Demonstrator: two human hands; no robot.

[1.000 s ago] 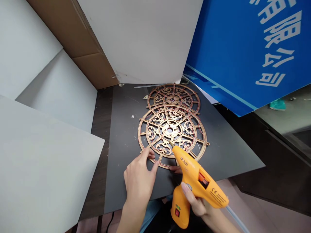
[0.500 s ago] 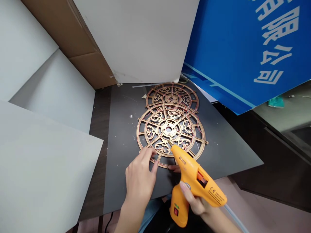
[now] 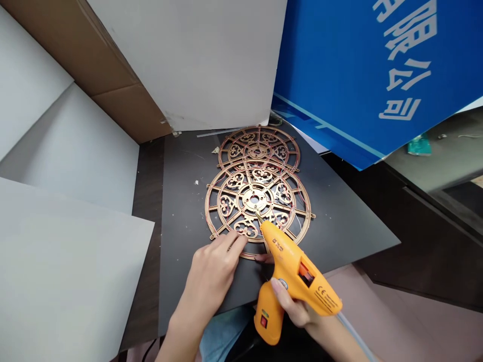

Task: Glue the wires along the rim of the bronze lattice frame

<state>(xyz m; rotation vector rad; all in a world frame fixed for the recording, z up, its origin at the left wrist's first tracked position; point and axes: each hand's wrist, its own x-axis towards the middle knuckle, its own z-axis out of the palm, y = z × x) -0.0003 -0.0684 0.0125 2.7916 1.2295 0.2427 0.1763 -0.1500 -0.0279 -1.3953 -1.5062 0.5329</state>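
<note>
A round, gold-brown openwork panel point(image 3: 246, 199) with scroll cut-outs, spokes and red wires lies flat in front of me. My left hand point(image 3: 213, 269) is at its near-left rim, fingers bent over the edge; the thumb is hidden. In my right hand point(image 3: 293, 305) is a yellow hot glue gun point(image 3: 286, 251), gripped by its handle. Its metal nozzle points at the panel just below the central hub. Whether the tip touches cannot be made out. From the gun's rear a pale, translucent glue stick point(image 3: 354, 332) sticks out. Farther back, a similar panel point(image 3: 248, 150) lies partly under the first.
A dark grey board point(image 3: 339, 229) covers the table under the panels. White panels point(image 3: 75, 261) stand on the left, beside brown cardboard point(image 3: 116, 100). Behind are a tall white board point(image 3: 204, 60) and a blue sign point(image 3: 332, 65) with white characters. A thin clear strip point(image 3: 211, 133) lies at the back.
The whole view has shifted slightly. My left fingers have curled more over the panel's near rim, hiding the thumb. The glue gun's nozzle remains close to the hub.
</note>
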